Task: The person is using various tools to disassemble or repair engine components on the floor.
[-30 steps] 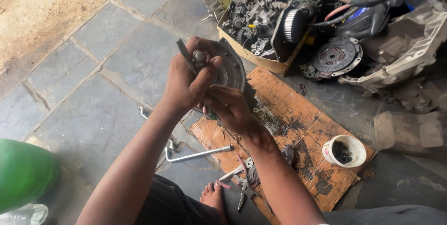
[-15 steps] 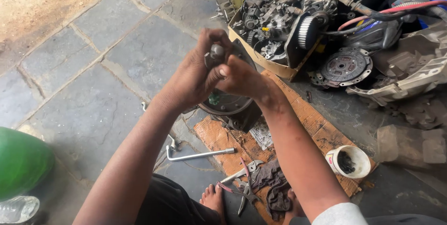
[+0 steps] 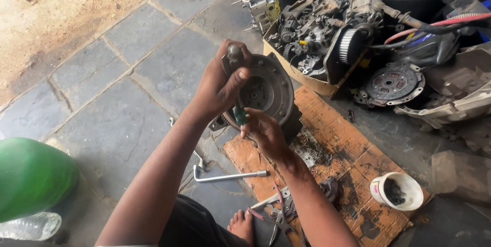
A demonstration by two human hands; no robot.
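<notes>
Mid-frame: left hand clenched on a metal tool at the flywheel rim; right hand grasps the green-handled screwdriver. Keep flywheel braced upright, screwdriver square, w/ steady pressure.

The right hand has been lowered from the left hand onto a green-handled screwdriver at frame centre.
</notes>
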